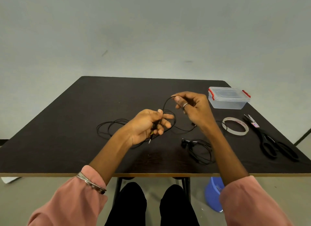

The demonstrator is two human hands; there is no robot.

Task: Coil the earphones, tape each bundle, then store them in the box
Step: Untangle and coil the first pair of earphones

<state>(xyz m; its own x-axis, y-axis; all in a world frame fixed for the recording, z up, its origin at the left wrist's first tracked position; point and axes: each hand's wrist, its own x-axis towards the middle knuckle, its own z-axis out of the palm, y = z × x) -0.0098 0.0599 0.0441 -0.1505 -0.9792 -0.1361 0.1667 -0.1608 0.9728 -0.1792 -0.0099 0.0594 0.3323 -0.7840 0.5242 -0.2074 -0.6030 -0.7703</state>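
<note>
My left hand (149,123) grips a few loops of a black earphone cable (165,106) above the table's middle, with the metal jack plug (150,139) hanging below the palm. My right hand (193,106) pinches the same cable higher up and to the right, drawing out an arc. The cable's loose length (109,126) sprawls on the table to the left. A second black earphone set (200,150) lies loosely bundled near the front, under my right forearm. The clear box (228,98) with red clips stands closed at the back right.
A roll of clear tape (235,126) lies flat right of my right hand. Black scissors (271,141) lie further right near the table's edge. The dark table (67,150) stands against a pale wall. A blue bucket (213,193) stands on the floor below.
</note>
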